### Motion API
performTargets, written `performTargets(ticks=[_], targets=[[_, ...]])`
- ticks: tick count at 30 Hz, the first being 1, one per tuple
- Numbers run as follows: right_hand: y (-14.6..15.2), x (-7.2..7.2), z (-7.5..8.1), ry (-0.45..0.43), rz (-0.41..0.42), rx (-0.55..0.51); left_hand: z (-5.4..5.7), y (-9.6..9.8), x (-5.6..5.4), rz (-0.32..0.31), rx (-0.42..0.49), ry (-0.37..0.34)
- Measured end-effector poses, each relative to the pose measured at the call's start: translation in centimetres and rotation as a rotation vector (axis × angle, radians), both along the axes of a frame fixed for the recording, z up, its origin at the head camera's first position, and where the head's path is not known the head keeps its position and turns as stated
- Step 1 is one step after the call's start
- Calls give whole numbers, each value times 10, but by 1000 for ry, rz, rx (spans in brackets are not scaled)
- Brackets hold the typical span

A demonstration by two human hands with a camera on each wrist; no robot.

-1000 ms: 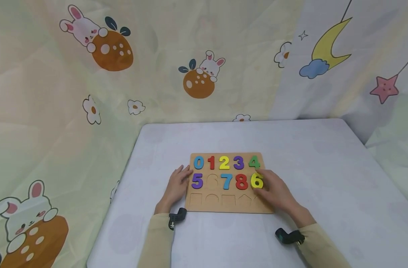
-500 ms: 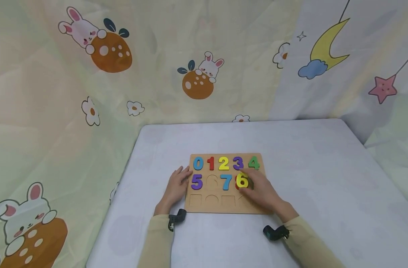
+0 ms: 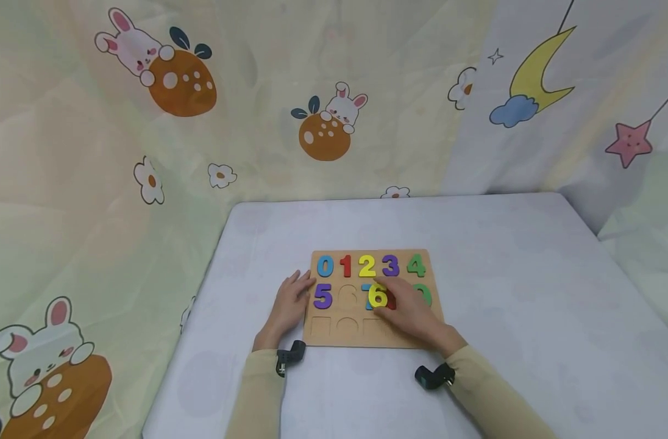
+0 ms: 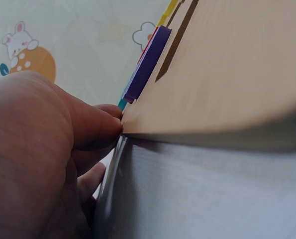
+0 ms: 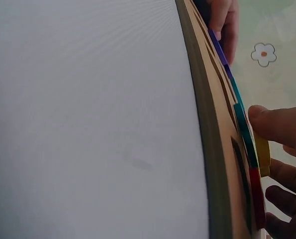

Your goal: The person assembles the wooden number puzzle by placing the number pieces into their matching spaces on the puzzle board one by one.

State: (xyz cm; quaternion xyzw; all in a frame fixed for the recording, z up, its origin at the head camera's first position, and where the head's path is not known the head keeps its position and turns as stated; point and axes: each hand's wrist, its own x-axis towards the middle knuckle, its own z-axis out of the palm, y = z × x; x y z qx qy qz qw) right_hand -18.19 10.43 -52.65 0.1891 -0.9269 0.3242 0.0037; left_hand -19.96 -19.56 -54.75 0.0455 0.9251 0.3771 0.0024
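Observation:
My right hand (image 3: 409,310) pinches a yellow number 6 (image 3: 377,296) between thumb and fingers, above the blue 7 (image 3: 366,288) in the middle row. In the right wrist view the yellow 6 (image 5: 262,153) is seen edge-on, over the teal edge of the 7 (image 5: 246,137). My left hand (image 3: 289,305) rests along the left edge of the wooden number board (image 3: 342,341), fingertips touching it. A bare recess (image 3: 347,295) lies between the purple 5 (image 3: 322,297) and the 7. My right fingers hide much of the red 8 and part of the green 9 (image 3: 425,293).
Along the board's top row sit the blue 0 (image 3: 325,266), red 1 (image 3: 345,266), yellow 2 (image 3: 367,266), purple 3 (image 3: 390,266) and green 4 (image 3: 416,266). Its front row shows bare recesses (image 3: 320,327). A white-covered table (image 3: 509,262) lies beneath, with a printed curtain (image 3: 257,91) behind.
My right hand has carried the yellow 6 leftward, from over the 9 past the 8 to over the 7. The green 9 has come partly into view. My left hand stays in place.

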Motion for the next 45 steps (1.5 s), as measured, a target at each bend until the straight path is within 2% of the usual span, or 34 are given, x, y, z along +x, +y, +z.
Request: performTargets(ticks=[7, 11, 19, 30, 36, 45], targets=[[-12, -7, -5, 13, -13, -1, -2, 0, -1, -2, 8, -9], [-20, -9, -7, 20, 7, 2, -1, 0, 0, 5, 15, -12], [-38, -7, -5, -30, 14, 30, 0, 0, 2, 2, 17, -5], [-49, -9, -6, 46, 56, 25, 0, 0, 2, 5, 17, -1], [-56, -11, -6, 20, 42, 36, 2, 0, 3, 5, 11, -5], [-64, -14, -10, 38, 7, 29, 0, 1, 0, 2, -1, -12]])
